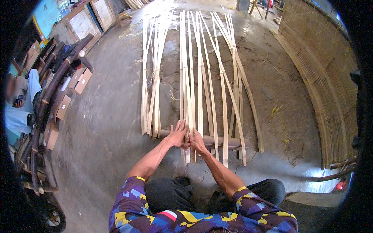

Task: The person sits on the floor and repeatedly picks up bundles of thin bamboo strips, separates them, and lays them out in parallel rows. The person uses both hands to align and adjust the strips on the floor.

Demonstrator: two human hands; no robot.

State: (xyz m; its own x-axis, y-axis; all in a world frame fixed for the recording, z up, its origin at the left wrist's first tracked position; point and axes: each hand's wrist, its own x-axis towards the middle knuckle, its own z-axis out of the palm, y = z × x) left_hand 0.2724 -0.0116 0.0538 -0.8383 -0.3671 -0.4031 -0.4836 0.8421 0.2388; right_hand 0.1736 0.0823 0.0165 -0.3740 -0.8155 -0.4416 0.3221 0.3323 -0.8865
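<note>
Long pale bamboo strips (200,77) lie lengthwise on the floor in front of me, their near ends across a brown bamboo pole (234,142). My left hand (177,134) rests on the near part of the middle strips, its fingers stretched out and apart. Close beside it, my right hand (197,141) is closed, with its fingers curled at a bamboo strip; the exact grip is partly hidden. The two hands almost touch. A tighter group of bamboo strips (155,89) lies to the left, and several looser ones cross each other on the right.
A woven bamboo panel (311,89) leans along the right side. At the left stands a dark bamboo bench (50,89) with cardboard boxes (80,80) beside it and a person in light blue clothing (23,112). Thin yellow scraps (276,110) lie on the grey floor (105,116).
</note>
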